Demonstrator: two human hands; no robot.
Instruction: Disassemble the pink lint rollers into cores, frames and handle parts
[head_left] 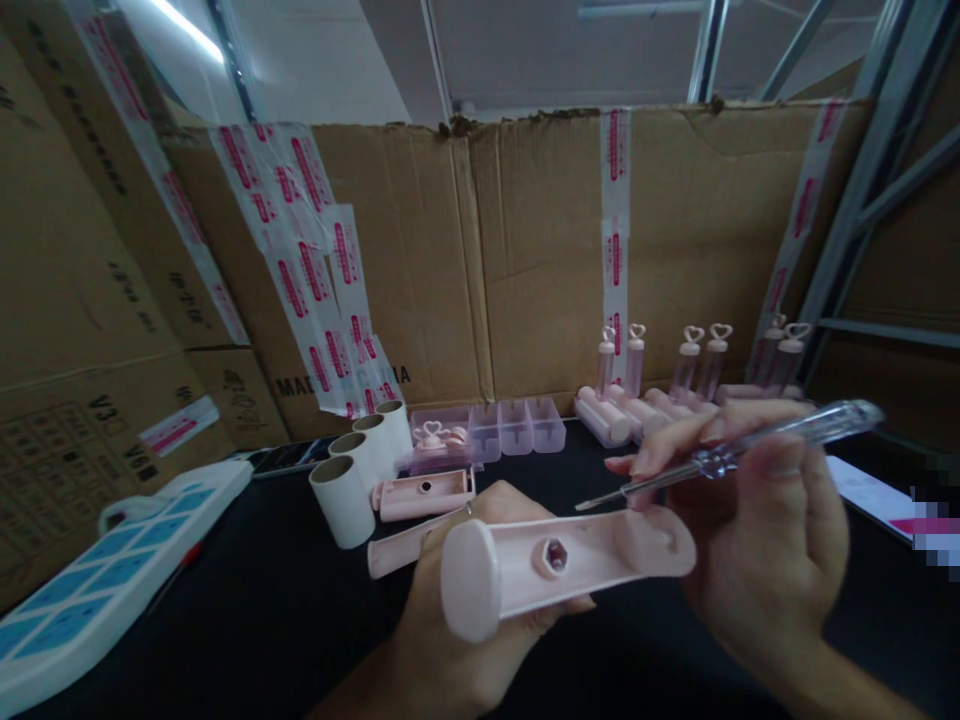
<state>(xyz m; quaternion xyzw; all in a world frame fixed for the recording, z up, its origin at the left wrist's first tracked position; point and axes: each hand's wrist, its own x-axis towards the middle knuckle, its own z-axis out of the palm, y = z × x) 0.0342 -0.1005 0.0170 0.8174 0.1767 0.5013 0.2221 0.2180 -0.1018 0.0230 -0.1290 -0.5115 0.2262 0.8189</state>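
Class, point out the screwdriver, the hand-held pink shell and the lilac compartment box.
Screwdriver [712, 463], head view: front end of its clear handle.
Pink shell [596, 556], head view: its inside surface.
Lilac compartment box [516, 434], head view: front wall of a compartment.

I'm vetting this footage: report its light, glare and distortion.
Head view: dim, with a glaring ceiling tube at top left; head view: highlights on the clear screwdriver handle; head view: black tabletop shows no clear shadows; head view: blocky pixels at the right edge, the leaning metal post hinting at wide-angle distortion.
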